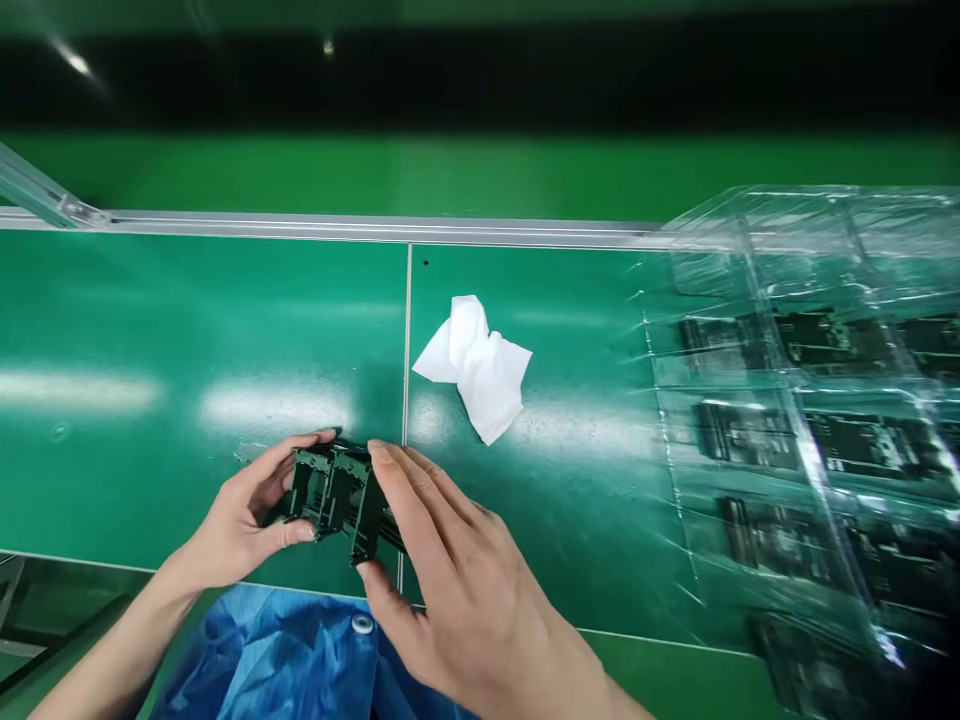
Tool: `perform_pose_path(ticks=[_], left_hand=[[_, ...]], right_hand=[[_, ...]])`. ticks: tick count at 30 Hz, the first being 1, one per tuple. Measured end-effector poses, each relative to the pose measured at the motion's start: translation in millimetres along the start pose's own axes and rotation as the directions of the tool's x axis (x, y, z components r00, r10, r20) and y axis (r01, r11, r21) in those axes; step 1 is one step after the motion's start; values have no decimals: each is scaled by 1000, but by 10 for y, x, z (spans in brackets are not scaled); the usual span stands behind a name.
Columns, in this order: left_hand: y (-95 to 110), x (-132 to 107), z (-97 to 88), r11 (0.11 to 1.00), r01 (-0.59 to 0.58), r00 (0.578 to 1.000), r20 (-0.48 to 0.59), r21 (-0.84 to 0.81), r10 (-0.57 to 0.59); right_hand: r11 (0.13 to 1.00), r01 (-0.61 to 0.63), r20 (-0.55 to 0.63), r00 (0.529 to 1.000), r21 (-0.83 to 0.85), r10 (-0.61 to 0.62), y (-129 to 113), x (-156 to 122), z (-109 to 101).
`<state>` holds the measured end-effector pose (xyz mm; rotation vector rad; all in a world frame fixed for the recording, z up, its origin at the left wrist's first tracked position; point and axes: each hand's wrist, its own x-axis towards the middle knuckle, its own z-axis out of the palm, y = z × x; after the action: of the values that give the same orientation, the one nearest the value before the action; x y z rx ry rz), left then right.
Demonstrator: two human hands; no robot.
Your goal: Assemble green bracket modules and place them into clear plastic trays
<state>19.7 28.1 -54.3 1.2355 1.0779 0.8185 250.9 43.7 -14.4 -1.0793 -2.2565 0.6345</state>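
A black plastic frame-like part point(330, 490) with open bays is held above the near edge of the green table. My left hand point(238, 515) grips its left side, thumb at the lower front and fingers behind. From the right, my right hand point(457, 570) pinches the part's right end, thumb below and fingers along the top. Whether the part is one piece or two joined pieces I cannot tell. Beyond my hands a crumpled white cloth or tissue point(480, 365) lies on the table.
To the right, clear plastic trays point(795, 400) hold several black parts point(862, 445) in rows. The green tabletop point(187, 310) has a pale seam across it. A metal rail point(375, 228) runs along the far edge, with an angled strut point(45, 190) at left.
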Motion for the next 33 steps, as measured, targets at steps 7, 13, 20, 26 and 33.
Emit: perform_pose_path(ticks=[7,13,20,26,33], left_hand=[[22,-31,22,979,8,1000,14,-204,-5],[35,-59,34,989,-21,1000,-4,-146,21],[158,-101,6,940,-99,993,-31,328,115],[324,-100,-4,769,-269,954,48,580,297],[714,-82,117,483,-371,900,179,793,398]], right_hand=[[992,10,-44,999,-127,-16,-198,116,-114],[997,-6,-22,1000,-77,5,-178,98,-91],[941,-159,-77,979,300,190,-86,-69,81],[749,-251,-4,947,613,321,-50,-199,235],[225,-215,118,918,950,378,70,-203,478]])
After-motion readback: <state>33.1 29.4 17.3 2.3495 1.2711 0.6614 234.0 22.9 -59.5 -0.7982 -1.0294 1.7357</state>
